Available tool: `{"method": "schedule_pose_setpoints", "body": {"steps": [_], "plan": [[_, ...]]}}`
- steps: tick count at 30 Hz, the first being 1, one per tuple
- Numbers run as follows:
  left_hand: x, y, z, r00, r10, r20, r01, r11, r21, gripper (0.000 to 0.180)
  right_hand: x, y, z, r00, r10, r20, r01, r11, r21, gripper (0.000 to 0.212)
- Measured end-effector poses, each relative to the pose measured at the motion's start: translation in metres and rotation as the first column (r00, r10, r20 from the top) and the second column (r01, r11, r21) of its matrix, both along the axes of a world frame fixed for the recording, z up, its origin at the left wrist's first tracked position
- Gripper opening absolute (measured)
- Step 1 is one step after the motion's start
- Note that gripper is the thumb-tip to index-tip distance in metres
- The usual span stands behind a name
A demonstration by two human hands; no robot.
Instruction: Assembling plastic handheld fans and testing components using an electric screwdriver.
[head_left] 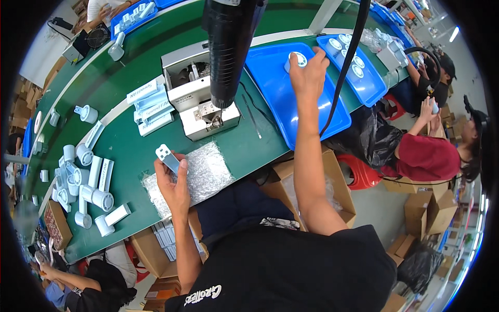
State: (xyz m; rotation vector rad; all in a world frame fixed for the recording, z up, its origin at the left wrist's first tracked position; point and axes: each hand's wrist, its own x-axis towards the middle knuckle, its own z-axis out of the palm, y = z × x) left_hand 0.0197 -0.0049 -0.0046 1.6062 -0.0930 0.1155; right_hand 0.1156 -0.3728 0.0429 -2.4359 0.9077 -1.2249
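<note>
My left hand is closed round a light blue plastic handle piece, its white end with small holes facing up. It is held above a sheet of bubble wrap at the bench's near edge. Out to the right, my right arm reaches over a blue tray. There the fingers of my right hand are closed on a round light blue part with a white face, inside the tray near its far end. Whether that part touches the tray floor cannot be seen.
A black powered screwdriver hangs over a screw feeder. Light blue strips are stacked beside it. Many light blue parts lie at left. A second blue tray holds round parts. A black cable crosses on the right. Co-workers sit both sides.
</note>
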Motion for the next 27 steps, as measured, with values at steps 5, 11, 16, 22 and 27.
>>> {"method": "schedule_pose_setpoints", "body": {"steps": [5, 11, 16, 22, 27], "plan": [[0.001, 0.007, -0.004, 1.000, 0.006, -0.016, -0.007, 0.999, -0.054, 0.033, 0.022, -0.042, -0.028, 0.882, 0.144, -0.450, -0.004, 0.954, 0.299, 0.076], [0.007, 0.003, -0.004, 1.000, -0.001, 0.005, 0.001, 0.988, -0.157, 0.032, 0.002, -0.072, -0.034, 0.911, 0.376, 0.171, -0.413, 0.827, 0.382, 0.032], [0.002, 0.010, 0.001, 1.000, 0.014, 0.003, -0.013, 0.981, -0.193, 0.033, -0.030, -0.026, -0.022, 0.764, 0.414, 0.496, -0.643, 0.553, 0.530, 0.028], [-0.003, 0.010, -0.001, 0.999, -0.018, -0.041, 0.009, 0.978, -0.210, 0.034, -0.090, -0.013, 0.028, 0.330, 0.413, 0.849, -0.903, -0.124, 0.412, 0.030], [-0.005, 0.007, 0.012, 0.990, -0.017, -0.139, -0.048, 0.891, -0.452, 0.038, -0.115, 0.071, 0.031, 0.175, 0.380, 0.908, -0.616, -0.678, 0.402, 0.023]]}}
